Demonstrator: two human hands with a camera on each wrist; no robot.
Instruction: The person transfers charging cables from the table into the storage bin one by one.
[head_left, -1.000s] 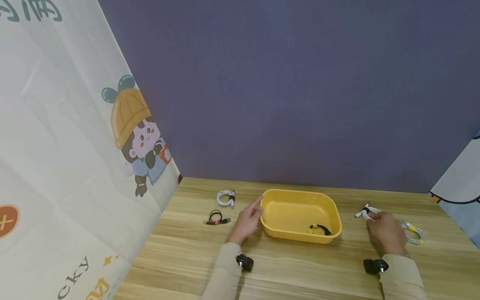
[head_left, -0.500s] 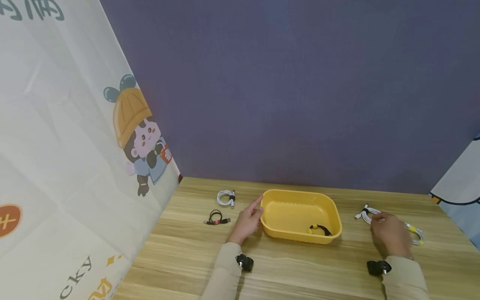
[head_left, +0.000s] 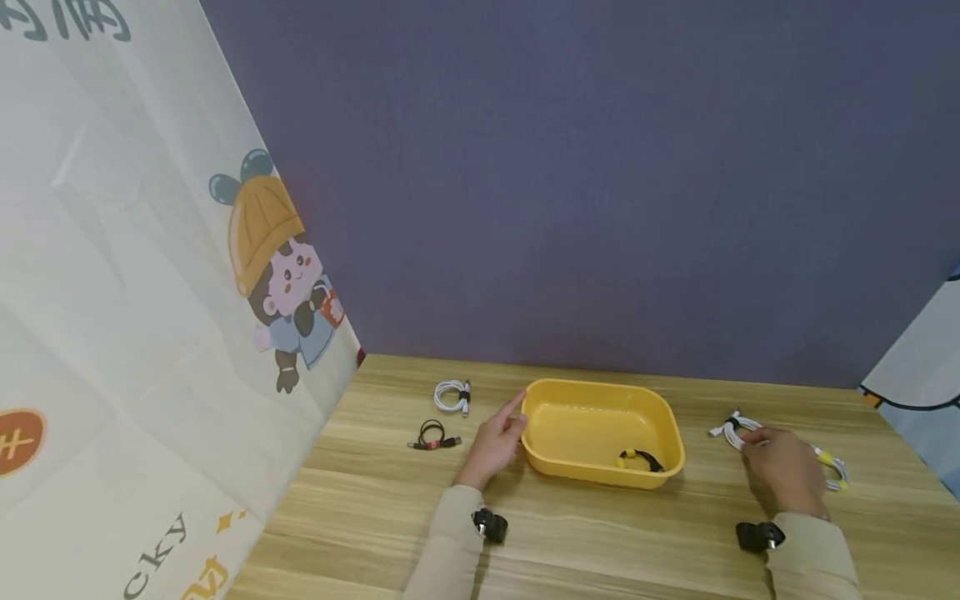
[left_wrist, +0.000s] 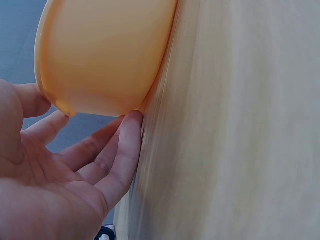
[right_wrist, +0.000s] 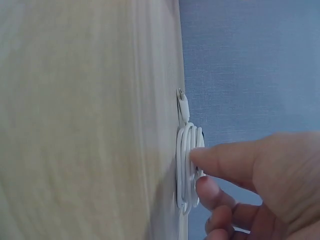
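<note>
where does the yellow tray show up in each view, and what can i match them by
Head: yellow tray below centre, slightly right, beside the left hand.
Left wrist: upper left, at the same hand.
Right wrist: not in it.
Shared landmark: the wooden table, in all three.

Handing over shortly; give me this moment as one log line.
left hand: touches yellow tray | right hand: touches black-tied white cable right of tray, grip unclear | black cable: in tray

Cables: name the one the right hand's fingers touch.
The white cable with the black tie, right of the yellow tray; its lookalike lies left, the grey cable has yellow ties.
</note>
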